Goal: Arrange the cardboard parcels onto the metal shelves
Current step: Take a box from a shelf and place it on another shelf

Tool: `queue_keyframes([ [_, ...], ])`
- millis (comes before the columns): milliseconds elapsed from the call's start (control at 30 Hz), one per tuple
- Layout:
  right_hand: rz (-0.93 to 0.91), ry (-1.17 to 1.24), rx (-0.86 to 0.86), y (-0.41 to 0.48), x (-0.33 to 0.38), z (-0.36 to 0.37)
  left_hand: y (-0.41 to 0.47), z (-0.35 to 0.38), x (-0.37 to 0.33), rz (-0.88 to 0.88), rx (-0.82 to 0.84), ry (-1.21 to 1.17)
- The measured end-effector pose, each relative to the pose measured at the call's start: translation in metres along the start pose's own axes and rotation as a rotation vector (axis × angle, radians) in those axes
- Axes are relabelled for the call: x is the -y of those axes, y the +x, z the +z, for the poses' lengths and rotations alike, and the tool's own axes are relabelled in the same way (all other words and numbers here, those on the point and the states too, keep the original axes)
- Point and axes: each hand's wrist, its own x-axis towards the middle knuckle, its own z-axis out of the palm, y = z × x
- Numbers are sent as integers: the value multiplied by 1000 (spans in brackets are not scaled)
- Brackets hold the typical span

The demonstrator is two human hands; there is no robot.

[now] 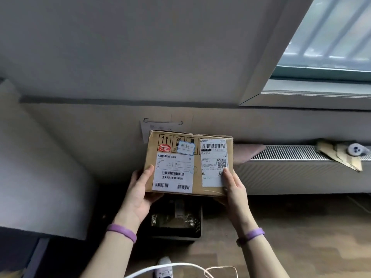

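Observation:
A brown cardboard parcel (197, 163) with two white shipping labels, a small blue-edged sticker and a red scribble is held up in front of me, its labelled face toward the camera. My left hand (140, 191) grips its lower left corner, thumb on the front. My right hand (233, 189) grips the lower right edge, thumb over the right label. Both wrists wear purple bands. No metal shelf is in view.
A black crate (197, 227) with dark contents sits on the wooden floor below the parcel. A white radiator (301, 171) runs along the wall at right, with cardboard scraps (339, 155) on top. A grey surface (40, 177) fills the left. A window is at upper right.

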Motion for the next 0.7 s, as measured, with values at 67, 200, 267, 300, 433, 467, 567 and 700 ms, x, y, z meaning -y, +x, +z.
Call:
queue_keyframes([
  [67, 15, -2, 2, 30, 6, 4, 28, 14, -9, -20, -13, 8],
  [200, 64, -56, 2, 87, 11, 7, 82, 39, -17, -67, -52, -5],
  [267, 77, -79, -1, 116, 11, 5, 106, 52, -19, -90, -76, -9],
  [300, 77, -90, -1, 131, 11, 3, 118, 59, -19, -99, -87, -8],
  [433, 138, -110, -11, 183, 11, -2, 159, 82, -14, -121, -135, 4],
  [467, 160, -114, -16, 194, 12, -2, 168, 87, -13, -131, -147, 10],
  [567, 202, -152, -26, 222, 13, -6, 191, 100, -6, -156, -173, 15],
  [700, 172, -185, -3, 240, 3, -13, 206, 103, 1, -137, -189, 48],
])
